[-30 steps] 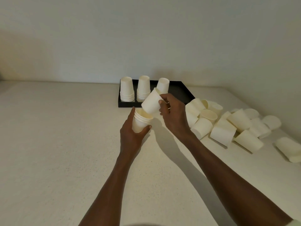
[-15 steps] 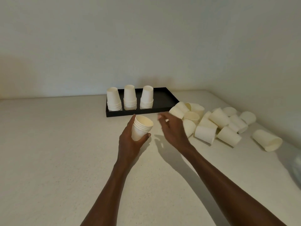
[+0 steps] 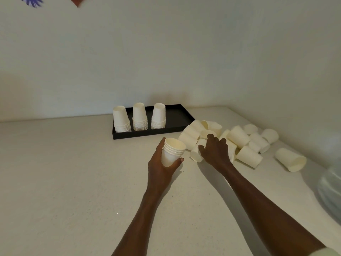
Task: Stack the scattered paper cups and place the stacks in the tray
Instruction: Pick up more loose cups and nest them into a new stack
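My left hand (image 3: 162, 167) grips an upright stack of white paper cups (image 3: 172, 151), rims up, just above the counter. To its right, my right hand (image 3: 215, 151) lies palm down on a paper cup (image 3: 196, 154) on its side at the near edge of the pile of loose cups (image 3: 238, 136); whether the fingers grip it is unclear. A black tray (image 3: 177, 119) stands by the wall with three upside-down cup stacks (image 3: 139, 117) in its left half. One cup (image 3: 290, 159) lies apart at the right.
The pale counter (image 3: 73, 182) meets the wall behind the tray and a second wall at the right. A blurred pale-blue object (image 3: 332, 191) sits at the right edge. The tray's right half holds nothing.
The cup that my right hand held went into the left hand's stack. My right hand then moved right onto the pile. The view tilted up.
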